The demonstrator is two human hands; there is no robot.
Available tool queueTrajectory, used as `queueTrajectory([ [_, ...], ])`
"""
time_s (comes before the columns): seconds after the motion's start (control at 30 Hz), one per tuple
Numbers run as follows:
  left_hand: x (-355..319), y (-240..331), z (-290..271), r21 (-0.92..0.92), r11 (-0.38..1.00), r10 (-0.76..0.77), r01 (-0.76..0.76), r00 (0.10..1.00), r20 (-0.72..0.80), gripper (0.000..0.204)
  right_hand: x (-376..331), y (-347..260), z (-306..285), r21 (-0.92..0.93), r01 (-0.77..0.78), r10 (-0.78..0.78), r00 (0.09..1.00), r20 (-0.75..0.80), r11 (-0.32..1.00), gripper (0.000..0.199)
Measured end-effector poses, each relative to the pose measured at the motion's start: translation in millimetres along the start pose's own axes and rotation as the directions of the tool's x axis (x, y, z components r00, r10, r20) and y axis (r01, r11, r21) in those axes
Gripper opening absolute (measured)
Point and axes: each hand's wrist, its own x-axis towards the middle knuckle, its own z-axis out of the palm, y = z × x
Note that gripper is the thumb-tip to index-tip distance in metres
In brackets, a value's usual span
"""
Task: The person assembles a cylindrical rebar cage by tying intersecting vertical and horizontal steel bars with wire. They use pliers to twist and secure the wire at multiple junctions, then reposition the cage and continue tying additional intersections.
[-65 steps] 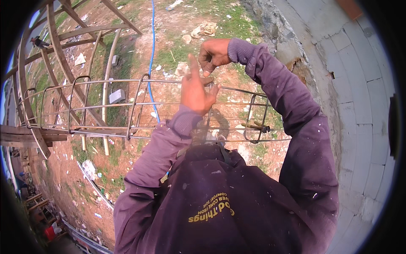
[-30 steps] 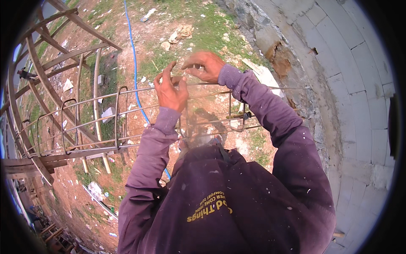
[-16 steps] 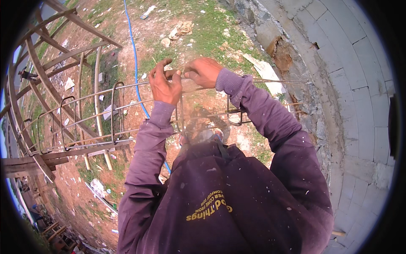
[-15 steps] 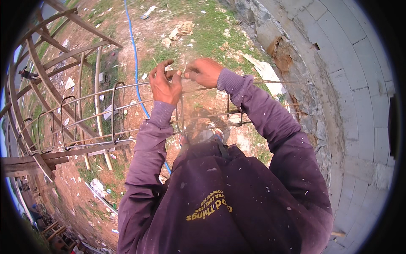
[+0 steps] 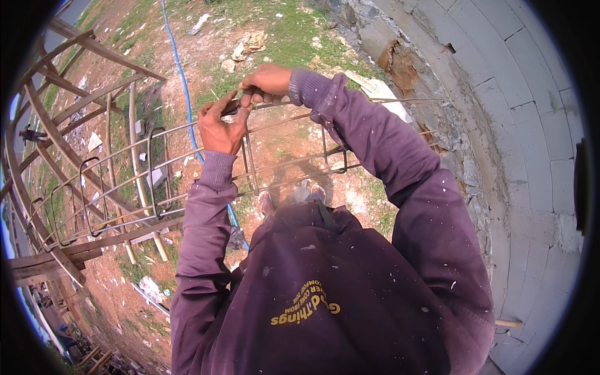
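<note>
My left hand is at the far side of a long cage of steel bars, thumb and fingertips pinched together. Beside it, my right hand bends in from the right with curled fingers, its tips meeting the left ones. Both work where a rectangular stirrup meets the far bar. A thin, pale strand sticks up by the left fingers; what the fingertips grip is too small to make out. Another stirrup hangs on the bars to the right, below my right forearm.
Curved wooden poles and planks stand at left. A blue hose runs over littered grass and soil beneath the cage. A grey block wall with a broken concrete edge rises at right. My feet are below the cage.
Both hands have shifted left and slightly away in the picture, as has the background. The right hand has turned over, its fingers now curling downward against the left fingertips.
</note>
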Motion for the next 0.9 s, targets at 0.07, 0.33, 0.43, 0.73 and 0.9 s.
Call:
queueTrajectory([
  [0.07, 0, 1, 4, 0.056, 0.997, -0.049, 0.052, 0.998, -0.045, 0.034, -28, 7, -16, -0.158, 0.114, -0.126, 0.99, -0.068, 0.981, 0.059],
  [0.33, 7, 0, 7, -0.082, 0.956, -0.285, 0.281, 0.958, -0.041, 0.027, -138, 104, 12, -0.841, -0.313, 0.182, 0.949, -0.258, 0.441, 0.07],
  [0.43, 17, 5, -2, -0.159, 0.918, -0.354, 0.363, 0.932, 0.081, 0.029, -136, 139, 22, -0.808, -0.227, -0.06, 0.95, -0.308, 0.544, 0.046],
  [0.73, 44, 26, -25, -0.111, 0.931, -0.321, 0.347, 0.926, 0.2, 0.029, -275, 47, -103, -0.503, -0.16, -0.129, 0.861, -0.493, 0.85, 0.04],
  [0.9, 56, 27, -31, -0.228, 0.924, -0.249, 0.306, 0.936, 0.247, 0.028, -319, 111, -89, 0.125, 0.257, -0.184, 0.889, -0.419, 0.958, 0.072],
])
